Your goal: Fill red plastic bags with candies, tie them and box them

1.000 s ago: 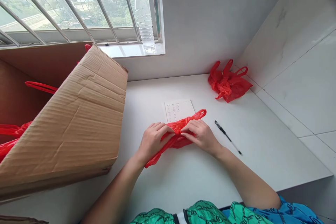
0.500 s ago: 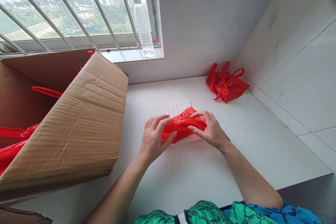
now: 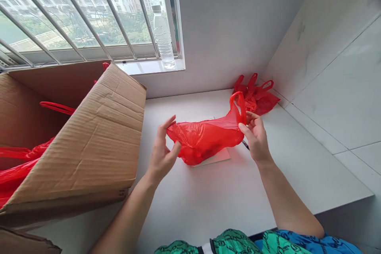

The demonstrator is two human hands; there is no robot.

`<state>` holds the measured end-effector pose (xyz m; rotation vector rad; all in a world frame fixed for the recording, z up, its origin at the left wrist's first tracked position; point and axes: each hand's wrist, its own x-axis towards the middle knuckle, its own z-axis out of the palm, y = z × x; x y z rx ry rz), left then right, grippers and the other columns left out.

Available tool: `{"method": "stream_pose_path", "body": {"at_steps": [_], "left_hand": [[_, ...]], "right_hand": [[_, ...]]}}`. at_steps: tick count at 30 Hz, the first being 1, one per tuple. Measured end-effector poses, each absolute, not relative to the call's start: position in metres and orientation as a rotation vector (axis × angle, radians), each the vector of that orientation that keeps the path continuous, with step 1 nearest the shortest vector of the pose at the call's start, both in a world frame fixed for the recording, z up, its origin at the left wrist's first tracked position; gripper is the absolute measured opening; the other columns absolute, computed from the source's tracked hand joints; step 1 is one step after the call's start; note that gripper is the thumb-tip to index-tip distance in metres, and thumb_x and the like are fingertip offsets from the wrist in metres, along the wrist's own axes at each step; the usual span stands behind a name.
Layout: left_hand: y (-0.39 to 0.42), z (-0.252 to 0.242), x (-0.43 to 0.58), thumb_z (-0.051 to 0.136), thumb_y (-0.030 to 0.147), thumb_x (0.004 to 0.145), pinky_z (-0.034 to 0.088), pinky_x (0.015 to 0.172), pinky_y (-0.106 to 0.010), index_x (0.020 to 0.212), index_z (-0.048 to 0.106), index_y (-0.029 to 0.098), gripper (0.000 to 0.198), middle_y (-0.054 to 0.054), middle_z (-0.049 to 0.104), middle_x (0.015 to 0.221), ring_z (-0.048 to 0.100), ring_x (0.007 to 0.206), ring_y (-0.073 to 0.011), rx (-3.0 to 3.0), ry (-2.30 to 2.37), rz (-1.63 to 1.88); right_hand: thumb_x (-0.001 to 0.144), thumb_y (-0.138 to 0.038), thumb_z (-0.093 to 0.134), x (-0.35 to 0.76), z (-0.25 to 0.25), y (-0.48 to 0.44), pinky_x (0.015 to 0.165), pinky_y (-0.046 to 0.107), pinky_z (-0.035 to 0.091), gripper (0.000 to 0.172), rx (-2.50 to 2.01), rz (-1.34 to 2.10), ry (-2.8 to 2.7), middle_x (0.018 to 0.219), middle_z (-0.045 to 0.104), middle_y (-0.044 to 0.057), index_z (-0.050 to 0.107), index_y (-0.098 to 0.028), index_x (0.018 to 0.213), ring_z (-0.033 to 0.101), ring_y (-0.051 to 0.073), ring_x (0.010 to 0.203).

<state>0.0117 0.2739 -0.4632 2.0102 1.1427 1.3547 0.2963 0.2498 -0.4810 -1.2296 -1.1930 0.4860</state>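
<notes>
A red plastic carrier bag (image 3: 205, 137) is stretched sideways between my hands, low over the white table, with one handle loop standing up at its right end. My right hand (image 3: 256, 135) is closed on the bag's right end, just below that loop. At the left end, my left hand (image 3: 163, 147) has its thumb in front of the bag and its fingers curved around the edge, partly hidden. Beneath the bag a white notepad (image 3: 218, 158) shows only its near part. A dark pen (image 3: 245, 145) lies by my right hand.
On the left, a big open cardboard box (image 3: 98, 139) holds more red bags (image 3: 25, 166). Another bunch of red bags (image 3: 263, 101) lies in the table's far right corner. A clear water bottle (image 3: 164, 43) stands on the sill by the barred window.
My hands have moved apart, left and right, and the crumpled bag is now spread wider with its handle up. It covers more of the notepad's writing.
</notes>
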Motion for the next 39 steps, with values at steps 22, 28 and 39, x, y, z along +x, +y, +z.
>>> {"method": "stream_pose_path", "body": {"at_steps": [22,28,39], "left_hand": [[0.244,-0.455,0.02,0.052,0.025,0.084,0.027,0.116,-0.052,0.073,0.056,0.024,0.012,-0.002,0.066,0.072,0.061,0.096,-0.0248,2.845,0.829,0.365],[0.252,-0.463,0.014,0.055,0.054,0.089,0.019,0.117,-0.059,0.102,0.066,0.025,0.033,0.001,0.054,0.054,0.06,0.084,-0.026,2.846,1.19,0.523],[0.257,-0.481,0.056,0.038,0.028,0.102,0.038,0.106,-0.039,0.11,0.066,0.022,0.029,0.003,0.065,0.065,0.055,0.053,-0.013,3.012,1.166,0.531]], "right_hand": [[0.067,-0.029,0.084,0.264,-0.484,0.245,0.064,0.034,0.044,0.052,-1.644,0.006,-2.409,0.106,0.067,0.009,0.058,-0.024,0.112,0.064,0.026,0.084],[0.058,-0.029,0.088,0.267,-0.481,0.237,0.075,0.043,0.051,0.09,-1.753,-0.036,-2.357,0.123,0.06,0.016,0.045,-0.021,0.136,0.062,0.035,0.104],[0.091,-0.022,0.061,0.256,-0.464,0.274,0.067,0.031,0.048,0.037,-1.916,0.042,-2.395,0.126,0.056,0.014,0.054,-0.018,0.127,0.059,0.027,0.11]]}}
